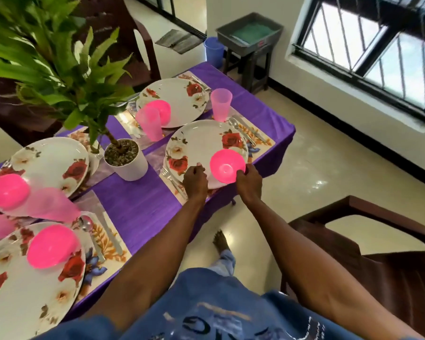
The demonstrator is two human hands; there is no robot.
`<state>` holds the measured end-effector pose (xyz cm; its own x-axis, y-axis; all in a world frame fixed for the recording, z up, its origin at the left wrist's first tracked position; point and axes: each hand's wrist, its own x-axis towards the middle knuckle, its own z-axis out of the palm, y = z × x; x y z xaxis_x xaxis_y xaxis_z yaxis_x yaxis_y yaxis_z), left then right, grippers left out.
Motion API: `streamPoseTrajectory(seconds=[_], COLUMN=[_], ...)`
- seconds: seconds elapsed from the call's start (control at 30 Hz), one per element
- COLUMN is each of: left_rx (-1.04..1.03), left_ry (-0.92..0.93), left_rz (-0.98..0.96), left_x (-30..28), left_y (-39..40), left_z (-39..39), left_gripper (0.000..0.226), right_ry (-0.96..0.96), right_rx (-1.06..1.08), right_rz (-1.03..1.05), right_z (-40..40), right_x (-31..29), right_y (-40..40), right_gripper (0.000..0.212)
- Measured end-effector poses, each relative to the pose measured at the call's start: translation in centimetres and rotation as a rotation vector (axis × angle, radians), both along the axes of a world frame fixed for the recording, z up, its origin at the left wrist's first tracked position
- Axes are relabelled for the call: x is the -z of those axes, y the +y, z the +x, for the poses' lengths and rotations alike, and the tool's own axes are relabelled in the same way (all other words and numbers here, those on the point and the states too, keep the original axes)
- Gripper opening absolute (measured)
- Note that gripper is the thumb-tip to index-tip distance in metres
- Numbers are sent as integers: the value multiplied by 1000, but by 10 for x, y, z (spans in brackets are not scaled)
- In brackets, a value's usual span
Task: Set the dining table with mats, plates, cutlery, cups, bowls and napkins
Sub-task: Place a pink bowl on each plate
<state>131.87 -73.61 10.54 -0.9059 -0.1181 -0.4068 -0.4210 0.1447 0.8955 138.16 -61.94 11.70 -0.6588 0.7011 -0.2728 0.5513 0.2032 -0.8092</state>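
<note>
Bowl step here — right hand (248, 179) pinches the rim of the pink bowl (227, 166), sitting upside down on the near-right plate (201, 143). Left hand (194, 178) curls on that plate's near edge. Next, I'd judge: centre the bowl — then napkins.

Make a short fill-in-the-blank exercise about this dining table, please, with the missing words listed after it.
1. Both hands, left and right, hold the rim of the nearest flowered plate, which carries a pink ____.
2. The tablecloth is ____ in colour.
3. The white pot in the middle of the table holds a green ____.
4. The spoon lies on the mat to the ____ of that plate.

Missing words: bowl; purple; plant; right
</note>
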Motion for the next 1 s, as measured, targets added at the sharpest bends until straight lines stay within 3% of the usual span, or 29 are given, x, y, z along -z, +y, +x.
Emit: streamPoseTrajectory(seconds=[0.47,0.57,0.73,1.0], left_rx=[-46,-40,-56,-73], left_ry=[22,6,-10,-4], left_rz=[-301,-342,-363,-426], left_x=[15,17,22,27], left_y=[47,52,62,73], left_z=[-99,-107,-110,-111], left_gripper=[37,38,39,40], right_ry=[-68,-99,-124,-129], right_rx=[-140,-145,-198,-258], right_rz=[-38,-53,-71,-186], right_z=[-120,-141,-162,-176], right_x=[20,37,30,33], right_y=[77,78,81,100], right_gripper=[42,50,39,40])
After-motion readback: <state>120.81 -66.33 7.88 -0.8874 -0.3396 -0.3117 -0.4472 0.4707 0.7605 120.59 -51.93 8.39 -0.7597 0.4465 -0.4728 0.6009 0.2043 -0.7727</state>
